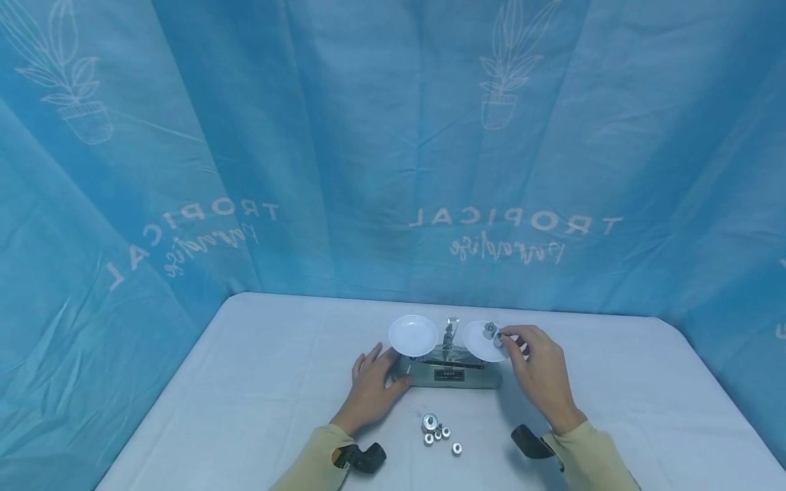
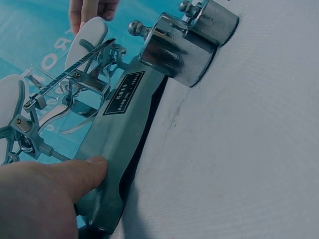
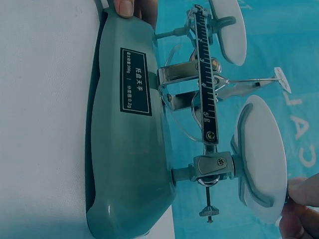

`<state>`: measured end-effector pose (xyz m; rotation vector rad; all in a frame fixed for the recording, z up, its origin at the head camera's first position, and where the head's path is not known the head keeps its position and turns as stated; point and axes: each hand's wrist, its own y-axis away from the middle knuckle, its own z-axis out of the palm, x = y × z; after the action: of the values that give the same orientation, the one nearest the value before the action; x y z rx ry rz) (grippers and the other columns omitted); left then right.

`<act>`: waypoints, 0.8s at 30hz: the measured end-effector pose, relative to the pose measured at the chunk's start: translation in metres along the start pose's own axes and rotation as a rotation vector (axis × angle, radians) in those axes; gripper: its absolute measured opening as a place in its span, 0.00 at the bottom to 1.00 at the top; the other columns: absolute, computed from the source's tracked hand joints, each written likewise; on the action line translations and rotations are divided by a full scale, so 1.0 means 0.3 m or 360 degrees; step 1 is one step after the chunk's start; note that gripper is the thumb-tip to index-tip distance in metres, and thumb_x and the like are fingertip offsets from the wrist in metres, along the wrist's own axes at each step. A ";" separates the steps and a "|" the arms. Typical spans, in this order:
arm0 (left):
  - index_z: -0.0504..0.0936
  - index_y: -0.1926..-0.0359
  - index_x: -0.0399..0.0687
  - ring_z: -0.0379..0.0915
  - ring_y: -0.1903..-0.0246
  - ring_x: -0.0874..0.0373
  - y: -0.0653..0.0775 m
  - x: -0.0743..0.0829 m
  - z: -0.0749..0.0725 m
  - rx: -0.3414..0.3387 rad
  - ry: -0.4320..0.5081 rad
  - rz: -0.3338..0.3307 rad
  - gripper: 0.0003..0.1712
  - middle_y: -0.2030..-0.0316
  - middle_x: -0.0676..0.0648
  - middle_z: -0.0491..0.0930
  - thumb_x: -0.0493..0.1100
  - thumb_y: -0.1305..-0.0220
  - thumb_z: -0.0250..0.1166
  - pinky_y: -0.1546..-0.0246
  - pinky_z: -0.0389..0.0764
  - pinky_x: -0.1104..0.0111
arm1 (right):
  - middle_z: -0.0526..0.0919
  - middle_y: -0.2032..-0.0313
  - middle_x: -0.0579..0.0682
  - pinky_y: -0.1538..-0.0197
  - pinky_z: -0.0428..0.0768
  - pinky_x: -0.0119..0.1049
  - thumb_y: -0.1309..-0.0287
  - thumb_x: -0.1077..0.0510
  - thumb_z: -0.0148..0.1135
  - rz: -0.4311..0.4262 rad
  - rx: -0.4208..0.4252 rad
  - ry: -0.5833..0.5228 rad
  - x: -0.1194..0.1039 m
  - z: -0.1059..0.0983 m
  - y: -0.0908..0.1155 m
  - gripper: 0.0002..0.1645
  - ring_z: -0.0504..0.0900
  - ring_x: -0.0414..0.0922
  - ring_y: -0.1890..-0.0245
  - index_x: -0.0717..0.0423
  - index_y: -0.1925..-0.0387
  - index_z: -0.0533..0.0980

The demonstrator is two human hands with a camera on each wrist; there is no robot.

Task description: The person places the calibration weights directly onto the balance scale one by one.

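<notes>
While my bare left hand (image 1: 370,390) grips the left end of a glossy green, long-based metal balance (image 1: 449,375) near the white, fine-textured table's (image 1: 276,361) far edge, my bare right hand (image 1: 543,368) pinches a small silvery metal weight (image 1: 498,340) at the smooth, round white right pan (image 1: 475,341). Shiny, knobbed cylindrical weights (image 1: 430,423) cluster on the balance's near side.
</notes>
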<state>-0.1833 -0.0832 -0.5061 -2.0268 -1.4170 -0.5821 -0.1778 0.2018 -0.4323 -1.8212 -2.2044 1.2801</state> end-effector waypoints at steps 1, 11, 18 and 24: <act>0.69 0.29 0.42 0.50 0.26 0.34 0.000 0.000 0.000 -0.0001 -0.0002 -0.0002 0.35 0.31 0.42 0.70 0.53 0.31 0.62 0.30 0.41 0.33 | 0.85 0.62 0.57 0.71 0.79 0.37 0.39 0.68 0.67 0.0000 -0.0002 0.0001 0.001 0.000 -0.001 0.07 0.79 0.47 0.69 0.62 0.59 0.83; 0.69 0.29 0.42 0.51 0.27 0.34 -0.002 0.003 -0.001 0.0003 -0.0007 0.0000 0.35 0.31 0.41 0.70 0.53 0.31 0.62 0.30 0.42 0.32 | 0.85 0.62 0.56 0.70 0.78 0.38 0.38 0.67 0.65 0.0015 -0.0028 0.0001 -0.001 -0.012 -0.013 0.08 0.79 0.47 0.68 0.62 0.57 0.83; 0.69 0.29 0.43 0.51 0.27 0.33 -0.002 0.003 -0.001 0.0000 -0.0005 -0.0008 0.35 0.31 0.42 0.70 0.53 0.31 0.62 0.30 0.41 0.33 | 0.86 0.60 0.57 0.67 0.80 0.43 0.38 0.67 0.66 0.0021 0.0005 0.0004 -0.004 -0.022 -0.017 0.10 0.81 0.49 0.66 0.63 0.55 0.83; 0.69 0.29 0.42 0.50 0.27 0.34 -0.003 0.003 0.000 -0.0013 -0.0009 -0.0022 0.36 0.30 0.42 0.70 0.55 0.31 0.61 0.30 0.41 0.33 | 0.86 0.60 0.56 0.68 0.80 0.40 0.40 0.67 0.68 0.0022 0.0036 -0.0010 -0.010 -0.033 0.000 0.12 0.81 0.48 0.66 0.61 0.54 0.83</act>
<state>-0.1838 -0.0824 -0.5052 -2.0280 -1.4351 -0.5890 -0.1720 0.2049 -0.4244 -1.8305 -2.1746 1.3093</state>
